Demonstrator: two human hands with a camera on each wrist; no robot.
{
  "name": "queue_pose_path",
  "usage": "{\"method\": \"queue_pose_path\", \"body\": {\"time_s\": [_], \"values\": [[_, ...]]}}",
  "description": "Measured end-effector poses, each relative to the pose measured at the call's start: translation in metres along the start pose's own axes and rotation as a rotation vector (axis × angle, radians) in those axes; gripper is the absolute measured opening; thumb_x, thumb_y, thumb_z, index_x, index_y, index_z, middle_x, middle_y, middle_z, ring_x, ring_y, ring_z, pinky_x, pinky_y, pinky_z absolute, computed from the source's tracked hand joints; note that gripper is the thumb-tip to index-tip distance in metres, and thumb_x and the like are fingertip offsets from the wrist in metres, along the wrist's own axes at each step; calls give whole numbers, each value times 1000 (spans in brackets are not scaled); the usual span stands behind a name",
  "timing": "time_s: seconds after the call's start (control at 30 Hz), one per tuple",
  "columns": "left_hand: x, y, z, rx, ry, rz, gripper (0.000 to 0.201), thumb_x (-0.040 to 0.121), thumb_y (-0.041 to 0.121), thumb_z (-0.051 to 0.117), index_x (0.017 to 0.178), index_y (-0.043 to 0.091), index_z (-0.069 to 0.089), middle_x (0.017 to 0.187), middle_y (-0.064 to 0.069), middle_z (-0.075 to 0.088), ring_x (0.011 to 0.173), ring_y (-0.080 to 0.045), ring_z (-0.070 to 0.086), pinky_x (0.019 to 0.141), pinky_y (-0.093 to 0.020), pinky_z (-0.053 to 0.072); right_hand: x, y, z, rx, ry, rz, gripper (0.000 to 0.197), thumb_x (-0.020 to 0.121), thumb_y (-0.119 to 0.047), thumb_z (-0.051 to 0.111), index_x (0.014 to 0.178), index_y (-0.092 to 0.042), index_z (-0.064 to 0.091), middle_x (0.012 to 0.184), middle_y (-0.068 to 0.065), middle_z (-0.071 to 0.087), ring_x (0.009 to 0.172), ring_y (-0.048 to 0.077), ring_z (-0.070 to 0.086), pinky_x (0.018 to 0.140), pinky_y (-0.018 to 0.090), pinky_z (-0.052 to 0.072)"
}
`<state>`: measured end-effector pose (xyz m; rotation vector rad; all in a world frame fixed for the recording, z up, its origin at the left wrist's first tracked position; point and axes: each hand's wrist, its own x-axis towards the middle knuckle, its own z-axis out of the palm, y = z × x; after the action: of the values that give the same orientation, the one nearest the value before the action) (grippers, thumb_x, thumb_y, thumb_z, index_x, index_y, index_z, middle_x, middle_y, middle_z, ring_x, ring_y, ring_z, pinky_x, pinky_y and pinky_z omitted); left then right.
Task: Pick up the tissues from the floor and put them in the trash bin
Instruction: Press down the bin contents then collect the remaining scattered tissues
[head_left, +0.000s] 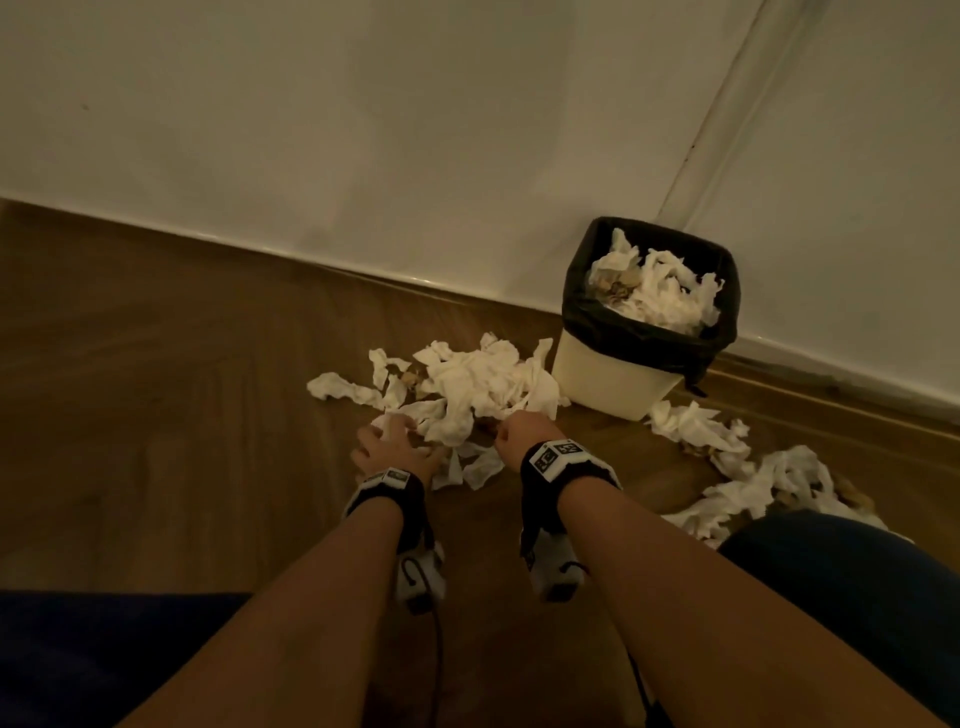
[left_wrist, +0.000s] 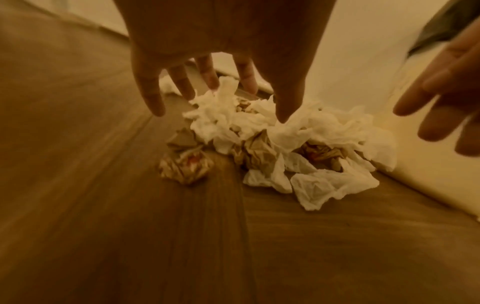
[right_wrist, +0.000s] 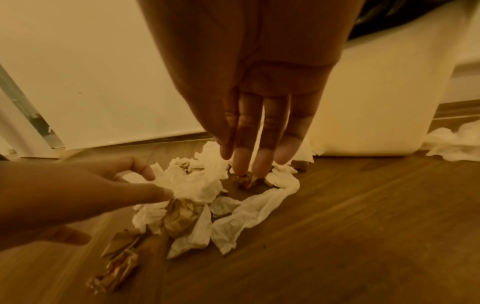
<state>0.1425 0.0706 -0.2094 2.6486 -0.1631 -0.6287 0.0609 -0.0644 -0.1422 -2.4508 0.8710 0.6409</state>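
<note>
Looking down, you have a mess to clear. Biggest thing first:

Wall (head_left: 363, 130): pale and plain, behind it all.

Floor (head_left: 156, 364): brown wood. Your tissues lie on it.

Bin (head_left: 618, 382): pale, with a black bag (head_left: 649, 338) over the rim. It stands by the wall, just right of the big pile. Tissues already sit high inside it, so I think room is short.

Big pile (head_left: 478, 384): white tissues in front of your hands, touching the bin's foot. Brown paper balls (left_wrist: 255, 152) are mixed in.

Side pile (head_left: 727, 452): more tissues on the floor to your right, past the bin.

How they feel: I guess very light, soft and floppy. They will not break, but loose bits can slip out and fall.

Where to hold: scoop from both sides, low by the floor, and squeeze the pile into one ball.

Left hand (head_left: 397, 447): fingers (left_wrist: 153, 90) spread wide over the left side of the big pile. It holds nothing.

Right hand (head_left: 524, 434): fingers (right_wrist: 269, 144) straight, pointing down, tips at a small brown ball (right_wrist: 246, 180) in the pile. It holds nothing yet.

Stray wrapper (left_wrist: 185, 167): a crumpled bit with red on it, alone beside the pile. Get it last.
</note>
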Motion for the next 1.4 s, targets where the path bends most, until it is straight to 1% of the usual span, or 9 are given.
{"method": "queue_pose_path", "body": {"time_s": [0.13, 0.27, 0.43, 0.7, 0.87, 0.97, 1.07, 1.17, 1.4], "values": [[4, 5, 10, -18, -22, -64, 43, 70, 60, 64, 101, 37, 46, 138, -7, 16, 122, -35, 25, 101, -48, 33, 6, 1, 7, -3, 32, 30, 32, 95, -17, 44, 64, -11, 45, 67, 6, 45, 71, 22, 49, 67, 27, 39], [13, 7, 12, 134, -145, -55, 46, 84, 54, 55, 120, 27, 49, 148, -10, 16, 132, -37, 23, 109, -47, 27, 8, 1, 9, -4, 26, 39, 34, 95, -17, 44, 61, -12, 43, 64, 4, 43, 73, 23, 50, 67, 27, 40], [17, 3, 11, 225, -197, 64, 48, 94, 38, 48, 133, 10, 43, 140, -13, 37, 130, -32, 35, 105, -41, 34, 10, 6, 9, -6, -19, 35, 24, 98, -18, 41, 90, -7, 60, 87, 12, 50, 82, 23, 50, 70, 27, 40], [20, -5, 7, -94, -173, 63, 29, 89, 3, 52, 118, 2, 54, 127, -19, 50, 114, -33, 52, 95, -39, 46, 12, 9, 11, 23, 24, 33, 24, 98, -21, 42, 95, -7, 62, 80, 9, 48, 73, 20, 47, 69, 26, 38], [23, -9, -11, -436, -206, -107, 30, 93, 13, 49, 122, 6, 55, 128, -19, 54, 114, -33, 52, 94, -36, 43, 19, 9, 12, 13, 3, 64, 28, 99, -14, 38, 100, 1, 63, 103, 17, 60, 103, 28, 58, 78, 31, 47], [20, -9, -26, -569, -173, -134, 33, 89, 45, 54, 94, 13, 58, 105, -14, 61, 88, -26, 55, 80, -33, 42, 23, 9, 21, 14, 18, 48, 28, 99, -14, 40, 88, -1, 62, 103, 13, 62, 104, 28, 58, 71, 29, 45], [28, -13, -30, -609, -151, -132, 24, 82, 35, 68, 81, 15, 53, 102, -17, 62, 81, -23, 54, 73, -29, 42, 31, 8, 36, 59, 39, 41, 29, 96, -18, 47, 120, -8, 59, 130, 13, 52, 116, 28, 51, 91, 32, 45], [30, -18, -31, -586, -168, -102, 19, 84, 6, 64, 101, 13, 59, 119, -16, 59, 90, -27, 56, 72, -27, 44, 40, 6, 51, 91, 19, 79, 46, 91, -26, 54, 136, -21, 42, 146, 12, 24, 132, 36, 30, 104, 40, 36], [32, -27, -26, -755, -297, -146, 40, 96, 3, 45, 131, 20, 52, 137, -15, 48, 120, -35, 50, 94, -37, 44, 51, -8, 77, -35, -4, 16, 43, 91, -31, 55, 132, -27, 46, 153, 11, 6, 139, 41, 7, 108, 51, 31]]}}
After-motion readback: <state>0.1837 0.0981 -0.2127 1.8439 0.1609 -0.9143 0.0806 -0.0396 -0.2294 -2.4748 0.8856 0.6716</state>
